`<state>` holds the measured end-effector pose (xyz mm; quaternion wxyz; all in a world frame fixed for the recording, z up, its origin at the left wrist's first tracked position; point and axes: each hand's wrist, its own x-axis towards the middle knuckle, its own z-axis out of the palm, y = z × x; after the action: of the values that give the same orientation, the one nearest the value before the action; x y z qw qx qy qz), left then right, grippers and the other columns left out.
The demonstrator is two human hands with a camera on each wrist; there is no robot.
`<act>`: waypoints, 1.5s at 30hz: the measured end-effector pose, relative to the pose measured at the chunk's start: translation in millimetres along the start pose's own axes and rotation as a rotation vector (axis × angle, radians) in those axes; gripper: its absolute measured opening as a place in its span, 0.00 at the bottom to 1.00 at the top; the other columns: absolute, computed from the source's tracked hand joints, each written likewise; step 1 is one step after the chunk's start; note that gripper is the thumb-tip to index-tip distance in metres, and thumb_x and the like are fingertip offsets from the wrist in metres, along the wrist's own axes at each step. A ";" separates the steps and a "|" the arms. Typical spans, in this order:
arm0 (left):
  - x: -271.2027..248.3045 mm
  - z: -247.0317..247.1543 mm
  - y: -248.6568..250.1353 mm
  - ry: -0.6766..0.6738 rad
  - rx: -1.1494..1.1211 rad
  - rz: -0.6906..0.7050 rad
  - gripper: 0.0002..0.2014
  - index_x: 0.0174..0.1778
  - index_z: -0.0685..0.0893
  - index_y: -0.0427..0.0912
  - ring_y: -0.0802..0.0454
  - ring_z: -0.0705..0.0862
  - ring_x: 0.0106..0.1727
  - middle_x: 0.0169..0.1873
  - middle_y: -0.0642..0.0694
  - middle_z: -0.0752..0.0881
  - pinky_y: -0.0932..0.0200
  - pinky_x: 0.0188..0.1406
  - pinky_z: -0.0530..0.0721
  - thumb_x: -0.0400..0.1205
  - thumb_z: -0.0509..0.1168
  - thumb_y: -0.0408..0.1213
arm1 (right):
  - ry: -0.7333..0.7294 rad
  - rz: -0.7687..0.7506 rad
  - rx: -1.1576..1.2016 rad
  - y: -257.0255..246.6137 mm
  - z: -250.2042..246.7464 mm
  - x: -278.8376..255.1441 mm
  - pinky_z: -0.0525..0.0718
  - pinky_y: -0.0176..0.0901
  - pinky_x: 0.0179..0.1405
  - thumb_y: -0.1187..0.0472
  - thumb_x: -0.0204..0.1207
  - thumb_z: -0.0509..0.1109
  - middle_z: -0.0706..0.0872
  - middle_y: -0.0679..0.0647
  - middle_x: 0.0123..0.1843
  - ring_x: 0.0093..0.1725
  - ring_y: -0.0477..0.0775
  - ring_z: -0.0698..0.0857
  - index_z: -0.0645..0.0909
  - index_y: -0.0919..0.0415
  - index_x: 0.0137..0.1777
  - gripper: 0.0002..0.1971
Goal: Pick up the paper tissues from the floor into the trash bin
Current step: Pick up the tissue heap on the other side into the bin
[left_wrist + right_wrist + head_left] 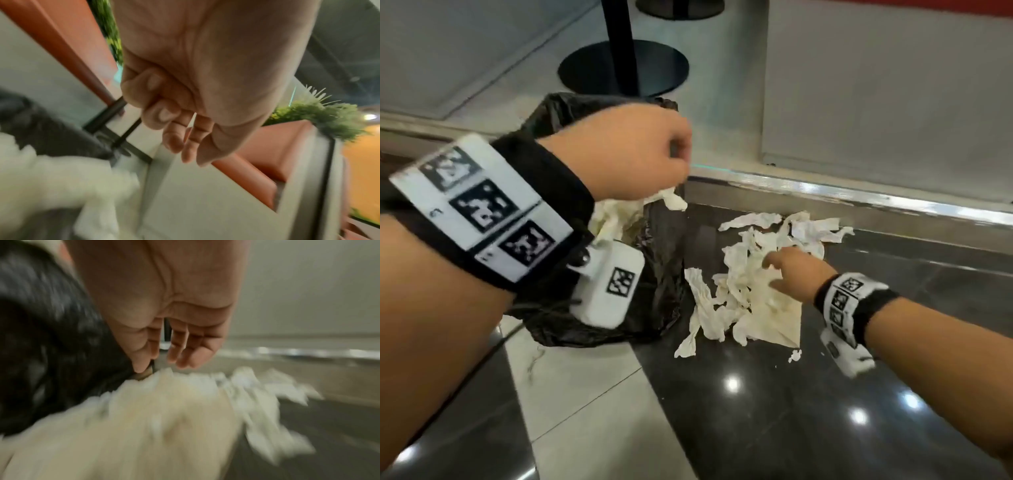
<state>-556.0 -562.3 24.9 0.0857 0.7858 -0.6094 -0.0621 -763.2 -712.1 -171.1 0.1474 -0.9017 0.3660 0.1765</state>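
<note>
Step in hand: the right hand (796,274) reaches onto the paper tissues (739,291), fingers spread and empty. It would do best to bunch several into one fistful before lifting, since loose scraps may trail.
Over the bin: the left hand (626,154) hovers above the trash bin (558,113), fingers curled, with nothing visibly in their grip.
Tissues: crumpled and cream-white, they lie heaped on the dark floor (756,411) just beside the bin. More lie inside it.
</note>
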 end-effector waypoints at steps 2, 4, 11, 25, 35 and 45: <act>0.8 39.3 31.2 -0.064 -0.088 0.079 0.03 0.42 0.80 0.51 0.57 0.76 0.33 0.30 0.57 0.78 0.59 0.31 0.71 0.79 0.61 0.43 | -0.132 0.015 -0.045 20.2 42.7 -8.4 0.82 0.49 0.58 0.52 0.72 0.74 0.72 0.56 0.69 0.59 0.58 0.82 0.63 0.45 0.76 0.34; -0.5 88.2 51.8 -0.172 -0.138 0.097 0.04 0.42 0.80 0.49 0.53 0.79 0.36 0.33 0.54 0.81 0.58 0.33 0.76 0.78 0.60 0.41 | -0.217 0.003 -0.082 29.3 75.4 -10.9 0.81 0.51 0.62 0.52 0.69 0.76 0.66 0.58 0.74 0.63 0.61 0.80 0.52 0.42 0.80 0.45; -22.9 249.0 44.3 -0.494 -0.204 -0.140 0.22 0.68 0.73 0.48 0.40 0.75 0.64 0.66 0.44 0.74 0.47 0.62 0.79 0.78 0.57 0.30 | -0.192 -0.058 0.002 27.7 86.2 -12.9 0.76 0.45 0.58 0.59 0.85 0.54 0.82 0.59 0.61 0.60 0.60 0.82 0.78 0.61 0.61 0.14; -42.8 297.2 15.3 -0.469 -0.280 -0.337 0.09 0.57 0.73 0.40 0.39 0.82 0.52 0.52 0.37 0.82 0.50 0.50 0.80 0.82 0.55 0.29 | 0.403 0.144 0.873 63.9 26.9 -12.3 0.79 0.46 0.32 0.67 0.74 0.68 0.86 0.52 0.48 0.35 0.56 0.82 0.73 0.50 0.35 0.13; -54.1 318.0 24.8 -0.666 -0.162 -0.113 0.34 0.78 0.54 0.63 0.40 0.79 0.62 0.64 0.39 0.75 0.49 0.60 0.80 0.78 0.63 0.56 | 0.476 0.065 1.064 35.3 -1.6 -24.1 0.78 0.46 0.37 0.56 0.64 0.82 0.85 0.68 0.38 0.42 0.61 0.88 0.69 0.54 0.30 0.20; -56.8 304.0 20.3 -0.475 -0.116 -0.085 0.14 0.51 0.84 0.36 0.44 0.82 0.51 0.64 0.45 0.74 0.53 0.48 0.81 0.81 0.59 0.42 | 0.396 0.013 1.183 34.1 -3.3 -33.5 0.89 0.41 0.36 0.74 0.75 0.68 0.87 0.54 0.45 0.38 0.48 0.87 0.77 0.58 0.35 0.12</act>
<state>-650.8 -530.2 -268.4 -0.0177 0.7678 -0.5743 -0.2836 -809.2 -716.5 -158.6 0.5503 -0.6806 0.4279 -0.2258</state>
